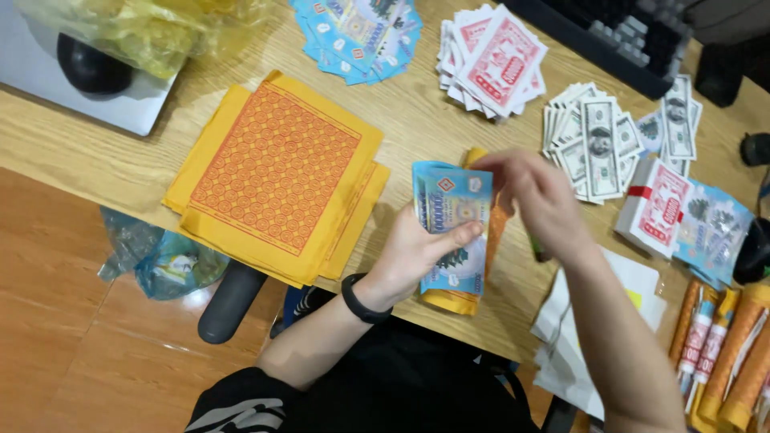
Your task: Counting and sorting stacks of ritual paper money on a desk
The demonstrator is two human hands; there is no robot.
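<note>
1. Blue play-money notes [451, 220] sit in a small wad in the left hand [409, 256], thumb clamped across the front, fingers curled behind. That's the bundle being worked, just over the near edge of the wooden desk [120, 172].
2. Right hand [541, 200] is at the wad's 2 o'clock, fingers bent down onto the top corner. It's blurry, so I can't tell if it's actually pinching a note.
3. Under the wad lies a yellow-orange paper bundle [469, 297], partly hidden.
4. Already laid out: a fan of blue notes [357, 36] at 11 o'clock, red-and-white notes [491, 60] at 12, grey dollar-style notes [593, 144] at 2.
5. Still bundled: a banded red stack [654, 208] at 3 o'clock and orange paper rolls [734, 361] at 4. So I'd guess it's roughly midway.
6. Big orange-printed yellow sheets [277, 172] are at 9 o'clock, untouched.
</note>
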